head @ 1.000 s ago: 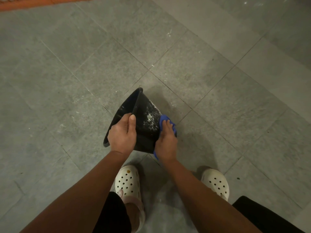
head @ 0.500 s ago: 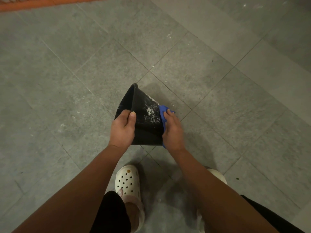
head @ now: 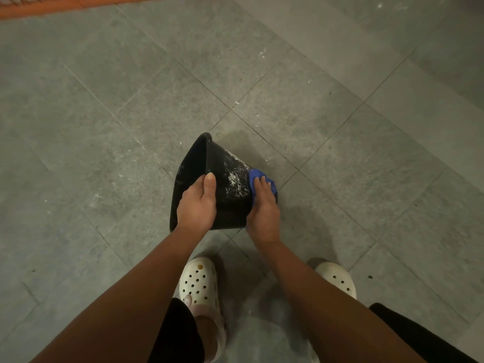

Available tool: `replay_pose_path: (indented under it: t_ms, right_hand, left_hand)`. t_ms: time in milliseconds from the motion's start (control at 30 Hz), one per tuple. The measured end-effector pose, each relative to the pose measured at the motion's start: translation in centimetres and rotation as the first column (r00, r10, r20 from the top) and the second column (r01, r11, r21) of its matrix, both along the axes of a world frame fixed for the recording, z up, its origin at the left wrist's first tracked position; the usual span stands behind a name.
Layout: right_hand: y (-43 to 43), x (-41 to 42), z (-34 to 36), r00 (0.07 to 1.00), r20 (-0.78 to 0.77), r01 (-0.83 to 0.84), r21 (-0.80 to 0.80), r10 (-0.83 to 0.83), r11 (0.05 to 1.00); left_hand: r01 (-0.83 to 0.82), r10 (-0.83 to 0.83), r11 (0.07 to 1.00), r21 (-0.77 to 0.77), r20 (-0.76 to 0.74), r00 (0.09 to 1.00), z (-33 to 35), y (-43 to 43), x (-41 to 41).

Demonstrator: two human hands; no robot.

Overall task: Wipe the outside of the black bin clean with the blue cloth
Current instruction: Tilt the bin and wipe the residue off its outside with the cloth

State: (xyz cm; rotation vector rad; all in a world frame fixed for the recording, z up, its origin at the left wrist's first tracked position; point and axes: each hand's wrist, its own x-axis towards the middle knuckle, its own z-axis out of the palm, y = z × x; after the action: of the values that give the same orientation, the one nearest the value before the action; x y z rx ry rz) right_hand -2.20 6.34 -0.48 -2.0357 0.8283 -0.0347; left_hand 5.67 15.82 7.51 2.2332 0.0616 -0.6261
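The black bin (head: 230,163) is tipped on its side above the grey floor, its open mouth facing left. White smears cover its upper outer wall. My left hand (head: 197,204) grips the rim, thumb on the outside and fingers hidden inside. The blue cloth (head: 255,179) lies bunched against the bin's narrow bottom end on the right. My right hand (head: 263,208) presses the cloth against that end, its fingers lying over the cloth.
Grey stone floor tiles (head: 104,127) spread all around. My two feet in white perforated clogs (head: 200,284) stand just below the bin. An orange strip (head: 52,6) runs along the top left edge.
The bin has tilted and turned slightly in my left hand. My right hand with the cloth has slid along the bin's bottom end, back and forth.
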Motion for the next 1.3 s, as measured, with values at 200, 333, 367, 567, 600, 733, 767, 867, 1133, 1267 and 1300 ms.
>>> replay_pose_path:
  t_ms: [200, 333, 367, 567, 600, 733, 767, 867, 1133, 1267, 1300]
  right_hand:
    - [0.1, -1.0, -0.2, 0.994, -0.066, 0.089, 0.046, -0.086, 0.995]
    - [1.0, -0.6, 0.3, 0.999, 0.024, -0.041, -0.008, 0.041, 0.999]
    - [0.6, -0.3, 0.2, 0.997, 0.027, -0.077, -0.024, 0.078, 0.997]
    - [-1.1, -1.4, -1.0, 0.994, -0.099, -0.04, -0.003, 0.04, 0.999]
    - [-0.6, -1.7, -0.8, 0.995, -0.095, -0.022, 0.001, 0.022, 1.0]
    - [0.8, -1.3, 0.1, 0.999, 0.024, -0.044, -0.021, 0.045, 0.999]
    - [0.5, -0.9, 0.2, 0.996, 0.045, -0.081, -0.029, 0.082, 0.996]
    - [-1.3, 0.2, 0.0, 0.986, 0.041, -0.163, -0.005, 0.163, 0.987]
    - [1.5, 0.0, 1.0, 0.998, 0.016, -0.054, 0.013, 0.054, 0.998]
    - [-0.4, 1.3, 0.8, 0.989, -0.014, -0.149, 0.01, 0.149, 0.989]
    - [-1.0, 1.4, 0.5, 0.985, -0.05, -0.163, 0.012, 0.163, 0.987]
  left_hand:
    - [0.047, -0.048, 0.999, 0.015, 0.049, 0.998, 0.2, 0.0, 0.5]
    - [-0.003, 0.001, 0.999, -0.034, -0.052, 0.999, 0.6, 0.4, 2.0]
    - [-0.013, 0.011, 0.999, -0.033, -0.064, 0.998, 0.7, 0.4, 2.4]
    - [-0.118, 0.117, 0.99, 0.075, 0.017, 0.993, 0.8, 0.3, 3.2]
    - [-0.121, 0.118, 0.989, 0.079, 0.051, 0.992, 0.8, 0.1, 2.9]
    - [-0.076, 0.063, 0.994, 0.081, 0.147, 0.987, 0.6, -0.4, 1.9]
    - [-0.071, 0.06, 0.995, 0.069, 0.142, 0.988, 0.5, -0.3, 1.8]
    - [-0.074, 0.072, 0.997, 0.011, 0.09, 0.993, 0.5, 0.3, 1.5]
    - [-0.031, 0.021, 0.997, 0.065, 0.147, 0.989, 0.3, 0.5, 1.9]
    - [-0.062, 0.055, 0.997, 0.042, 0.146, 0.988, 0.3, 0.4, 2.0]
    - [-0.075, 0.068, 0.996, 0.044, 0.148, 0.987, 0.3, 0.3, 2.0]
